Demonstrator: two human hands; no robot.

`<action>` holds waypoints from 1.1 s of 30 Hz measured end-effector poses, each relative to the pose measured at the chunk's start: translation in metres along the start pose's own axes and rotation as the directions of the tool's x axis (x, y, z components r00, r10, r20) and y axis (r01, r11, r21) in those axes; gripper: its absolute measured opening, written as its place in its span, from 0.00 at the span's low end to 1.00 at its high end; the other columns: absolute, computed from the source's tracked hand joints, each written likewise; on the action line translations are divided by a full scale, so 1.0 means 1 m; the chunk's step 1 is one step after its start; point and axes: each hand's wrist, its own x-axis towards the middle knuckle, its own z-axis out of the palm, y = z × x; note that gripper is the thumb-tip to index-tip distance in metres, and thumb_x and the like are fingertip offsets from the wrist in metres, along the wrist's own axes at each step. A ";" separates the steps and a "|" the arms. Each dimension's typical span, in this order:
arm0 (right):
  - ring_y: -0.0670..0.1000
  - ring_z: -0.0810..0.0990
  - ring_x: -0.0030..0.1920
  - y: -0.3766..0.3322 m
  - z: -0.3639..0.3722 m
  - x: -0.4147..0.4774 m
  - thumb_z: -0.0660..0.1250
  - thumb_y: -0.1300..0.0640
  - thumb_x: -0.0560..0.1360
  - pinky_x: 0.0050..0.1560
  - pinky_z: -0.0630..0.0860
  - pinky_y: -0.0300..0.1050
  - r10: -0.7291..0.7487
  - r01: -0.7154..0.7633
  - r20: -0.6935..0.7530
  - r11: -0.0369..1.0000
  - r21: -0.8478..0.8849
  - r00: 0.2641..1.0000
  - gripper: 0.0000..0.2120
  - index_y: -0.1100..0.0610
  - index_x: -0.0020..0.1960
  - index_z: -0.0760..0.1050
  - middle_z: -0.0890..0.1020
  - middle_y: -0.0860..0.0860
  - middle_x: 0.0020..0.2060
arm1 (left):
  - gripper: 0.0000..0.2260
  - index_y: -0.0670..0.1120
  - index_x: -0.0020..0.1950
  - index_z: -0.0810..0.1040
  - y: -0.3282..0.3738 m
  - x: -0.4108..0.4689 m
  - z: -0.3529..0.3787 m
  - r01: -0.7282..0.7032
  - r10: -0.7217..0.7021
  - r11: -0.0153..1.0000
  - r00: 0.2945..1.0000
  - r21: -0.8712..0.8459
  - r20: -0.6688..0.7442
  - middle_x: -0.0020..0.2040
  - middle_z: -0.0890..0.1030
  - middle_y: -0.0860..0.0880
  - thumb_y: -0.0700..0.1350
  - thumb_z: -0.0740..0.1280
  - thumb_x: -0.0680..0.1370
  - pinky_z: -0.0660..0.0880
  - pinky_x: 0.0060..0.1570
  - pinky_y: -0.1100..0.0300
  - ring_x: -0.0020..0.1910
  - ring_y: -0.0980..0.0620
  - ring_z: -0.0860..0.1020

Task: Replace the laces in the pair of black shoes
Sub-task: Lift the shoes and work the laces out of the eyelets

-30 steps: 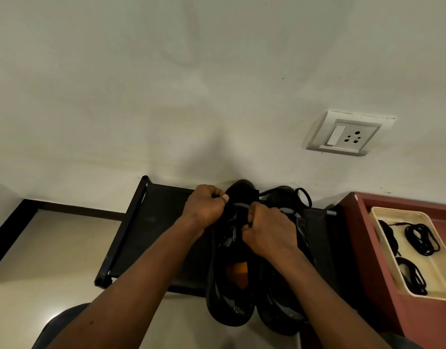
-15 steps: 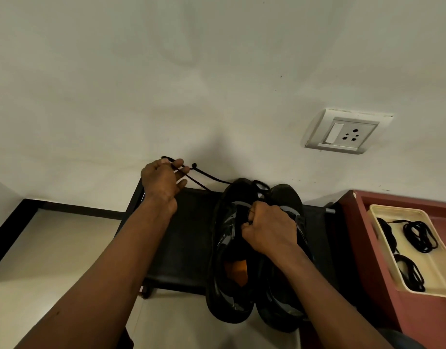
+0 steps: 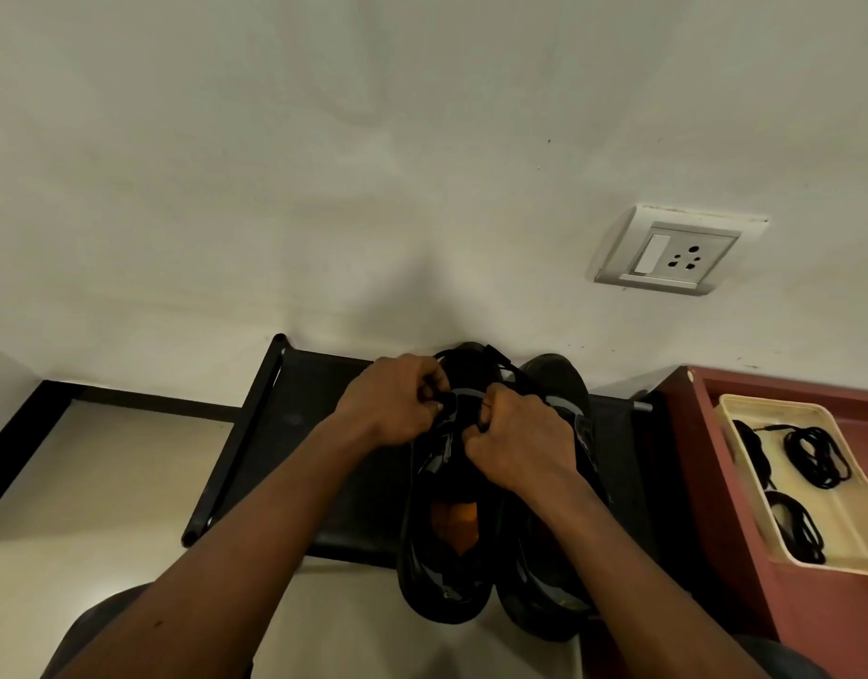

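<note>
Head view: left hand [image 3: 393, 401] and right hand [image 3: 515, 438], fingers curled, pinch the black lace [image 3: 498, 356] on one shoe [image 3: 446, 570]; second shoe [image 3: 557, 379] just right of the grip.

One wide-angle head camera looks forward and down. The rack [image 3: 285, 433] lies near below; the wall [image 3: 324, 164] fills the far half.

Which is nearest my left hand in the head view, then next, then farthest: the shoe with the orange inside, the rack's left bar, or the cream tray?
From the left hand:
1. Shoe with the orange inside, right under its fingers.
2. Rack's left bar, off to the left.
3. Cream tray, far right, on the red cabinet.
</note>
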 end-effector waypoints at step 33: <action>0.46 0.76 0.38 0.005 -0.003 0.005 0.69 0.47 0.75 0.39 0.70 0.44 0.037 -0.038 0.026 0.999 0.004 0.999 0.09 0.48 0.45 0.69 0.78 0.46 0.38 | 0.06 0.47 0.50 0.78 -0.011 0.010 -0.027 0.016 -0.532 0.306 0.832 -0.952 -0.157 0.38 0.84 0.49 0.41 0.62 0.83 0.58 0.20 0.66 0.22 0.57 0.64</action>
